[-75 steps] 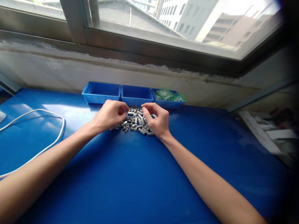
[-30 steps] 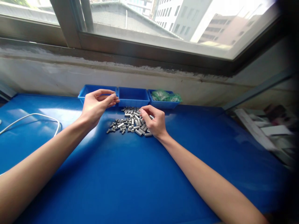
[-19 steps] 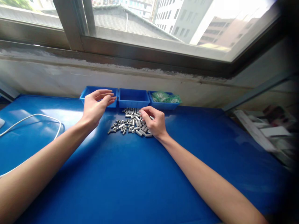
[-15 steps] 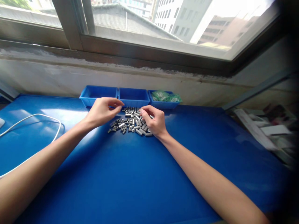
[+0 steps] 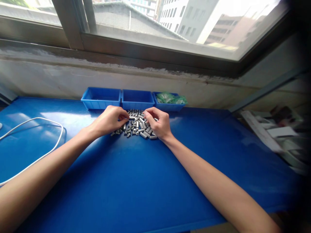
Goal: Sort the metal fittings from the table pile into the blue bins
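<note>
A heap of small metal parts lies on the blue tabletop, mostly hexagonal standoffs (image 5: 143,135) on the right and short dark screws (image 5: 128,135) on the left. My left hand (image 5: 110,119) rests over the heap's left edge, thumb and fingertips drawn together among the parts. Over the right side, my right hand (image 5: 159,123) is curled with thumb and index finger pinched at the heap's far edge. Whatever sits between either set of fingertips is too small or hidden to name. Some standoffs are covered by the right hand.
Behind the heap stand a left blue bin (image 5: 100,104), a middle blue bin (image 5: 137,105) and a right blue bin (image 5: 168,107) holding green-tinted plastic bags (image 5: 167,97). A white cable (image 5: 59,142) loops over the left of the table. Blurred white items (image 5: 282,132) lie far right.
My left hand has moved right and down into the heap, and its fingertips have closed. My right hand stays pinched at nearly the same place. The view has shifted slightly.
</note>
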{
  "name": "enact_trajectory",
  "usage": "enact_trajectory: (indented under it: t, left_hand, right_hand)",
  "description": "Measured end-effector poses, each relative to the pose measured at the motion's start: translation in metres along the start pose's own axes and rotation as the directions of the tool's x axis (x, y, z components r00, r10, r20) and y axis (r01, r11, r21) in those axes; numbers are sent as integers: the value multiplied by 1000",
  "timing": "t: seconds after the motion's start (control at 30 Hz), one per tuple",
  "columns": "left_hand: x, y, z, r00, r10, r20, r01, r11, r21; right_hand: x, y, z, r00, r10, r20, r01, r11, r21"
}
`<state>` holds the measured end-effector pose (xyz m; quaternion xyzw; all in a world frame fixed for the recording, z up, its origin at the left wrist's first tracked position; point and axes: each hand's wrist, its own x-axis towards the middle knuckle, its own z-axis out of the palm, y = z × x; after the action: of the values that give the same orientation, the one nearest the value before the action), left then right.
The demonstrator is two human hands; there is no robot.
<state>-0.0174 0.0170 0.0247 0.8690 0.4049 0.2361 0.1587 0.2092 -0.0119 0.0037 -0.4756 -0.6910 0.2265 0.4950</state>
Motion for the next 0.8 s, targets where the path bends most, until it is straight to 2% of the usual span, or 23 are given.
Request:
enact_trajectory:
  t: [0.2,0.3,0.43,0.57,0.67,0.8]
  left_hand:
    - [0,-3,3,999,-25,-41,23,999,-46]
    - [-1,-2,3,993,-80,-88,70,992,-110]
    - [-1,0,2,964,-202,-174,159,960,-232]
    - [1,4,-1,942,-243,-230,175,943,-282]
    - [2,8,-2,934,-291,-207,213,919,-331]
    - [3,11,-3,928,-339,-155,222,837,-500]
  right_hand:
    - [1,2,1,1000,1,-1,-1,1000,13]
    - [0,2,1,1000,6,0,-6,1000,15]
    - [0,2,1,1000,6,1,-6,1000,18]
    - [0,2,0,1000,7,3,-7,1000,15]
    - [0,2,0,1000,4,3,-4,1000,17]
    - [-1,2,-1,1000,10,8,-10,1000,13]
